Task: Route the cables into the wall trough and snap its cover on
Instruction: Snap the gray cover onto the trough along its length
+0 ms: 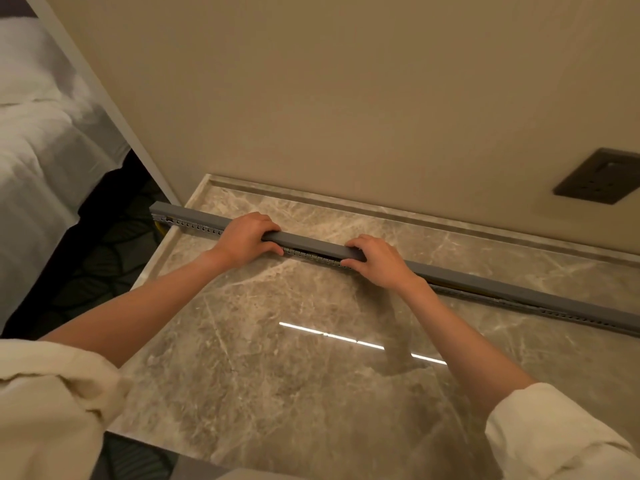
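A long grey slotted cable trough [568,315] lies across the marble tabletop [311,375], running from the left edge to the right border of the view. Its grey cover [311,243] sits on top along its length. My left hand [247,239] grips the cover and trough left of the middle, fingers over the top. My right hand [375,259] grips them a little further right in the same way. A bit of yellow cable [158,226] shows under the trough's left end, which overhangs the table. A thin yellow line also shows in the gap right of my right hand.
A beige wall [346,98] rises behind the table, with a dark socket plate [601,178] at the right. A bed with white linen [41,140] stands to the left, beyond a dark patterned floor [104,244]. White sleeves cover both upper arms.
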Motion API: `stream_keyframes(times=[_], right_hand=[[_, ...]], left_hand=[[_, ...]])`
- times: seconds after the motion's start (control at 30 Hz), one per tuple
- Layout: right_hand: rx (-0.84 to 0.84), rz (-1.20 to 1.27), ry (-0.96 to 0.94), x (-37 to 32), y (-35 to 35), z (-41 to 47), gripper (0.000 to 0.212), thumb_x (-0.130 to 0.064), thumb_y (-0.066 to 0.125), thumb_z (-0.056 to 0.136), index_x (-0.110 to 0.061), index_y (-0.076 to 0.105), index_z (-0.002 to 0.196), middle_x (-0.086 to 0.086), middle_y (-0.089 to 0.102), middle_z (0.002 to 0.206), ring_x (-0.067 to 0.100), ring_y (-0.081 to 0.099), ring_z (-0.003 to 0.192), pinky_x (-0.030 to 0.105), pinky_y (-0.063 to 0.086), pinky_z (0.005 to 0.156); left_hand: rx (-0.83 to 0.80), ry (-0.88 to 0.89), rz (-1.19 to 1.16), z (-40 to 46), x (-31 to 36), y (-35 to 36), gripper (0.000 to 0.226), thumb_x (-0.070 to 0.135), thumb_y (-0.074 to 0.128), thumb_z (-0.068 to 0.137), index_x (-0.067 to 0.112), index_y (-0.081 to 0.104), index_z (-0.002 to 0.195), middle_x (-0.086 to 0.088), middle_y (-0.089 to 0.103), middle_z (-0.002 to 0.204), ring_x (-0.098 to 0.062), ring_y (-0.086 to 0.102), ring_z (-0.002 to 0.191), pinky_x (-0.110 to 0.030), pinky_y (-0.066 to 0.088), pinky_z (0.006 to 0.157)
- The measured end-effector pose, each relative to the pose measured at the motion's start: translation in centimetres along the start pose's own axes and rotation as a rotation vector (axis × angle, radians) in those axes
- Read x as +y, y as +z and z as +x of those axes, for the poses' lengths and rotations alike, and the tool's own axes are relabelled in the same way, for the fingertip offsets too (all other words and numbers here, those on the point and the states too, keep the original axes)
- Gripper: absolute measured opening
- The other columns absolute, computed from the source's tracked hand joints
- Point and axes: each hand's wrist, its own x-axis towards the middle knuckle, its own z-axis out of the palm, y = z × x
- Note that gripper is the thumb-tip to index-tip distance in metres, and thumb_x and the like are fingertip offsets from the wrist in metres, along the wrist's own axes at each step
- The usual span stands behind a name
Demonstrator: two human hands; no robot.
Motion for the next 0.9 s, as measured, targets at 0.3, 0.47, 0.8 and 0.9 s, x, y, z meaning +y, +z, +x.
stream_keyframes(times=[0.3,0.47,0.8,0.9], right_hand=[[-0.085,0.028,-0.109,-5.5,2.0,3.7,0.046,-0.032,0.067,0.084,-0.014,0.051,0.123,0.006,0.058,0.110,0.021,0.054,0.098,0.032,0.045,0.079],[-0.106,-0.039,-0.088,-7.7,1.7,5.8,0.014,-0.021,0.066,0.082,-0.010,0.064,0.091,0.008,0.063,0.079,0.028,0.057,0.075,0.032,0.041,0.059],[-0.257,-0.435,0.063,-11.7,0.6,9.3,0.020,-0.005,0.066,0.078,-0.012,0.048,0.075,-0.001,0.041,0.061,0.023,0.051,0.070,0.029,0.038,0.059],[-0.378,-0.575,0.054,-13.7,0.5,10.7,0.017,-0.006,0.066,0.080,-0.012,0.057,0.093,0.001,0.053,0.074,0.024,0.060,0.079,0.030,0.049,0.066]], left_hand=[[0.063,0.005,-0.079,-0.5,-0.3,0.5,0.039,0.043,0.073,0.073,0.017,0.070,0.102,-0.004,0.071,0.093,-0.022,0.060,0.087,-0.040,0.050,0.077],[-0.059,-0.050,-0.211,0.0,-1.6,-0.8,0.048,0.036,0.083,0.063,0.014,0.070,0.104,-0.005,0.072,0.097,-0.021,0.063,0.089,-0.031,0.046,0.080],[-0.111,-0.254,-0.003,-2.5,-11.3,-6.8,0.043,0.019,0.078,0.073,0.011,0.065,0.112,-0.010,0.067,0.112,-0.025,0.060,0.101,-0.039,0.048,0.092],[-0.102,-0.218,0.040,-3.0,-12.0,-6.8,0.033,0.018,0.073,0.078,0.012,0.067,0.109,-0.009,0.069,0.108,-0.025,0.060,0.099,-0.039,0.048,0.090]])
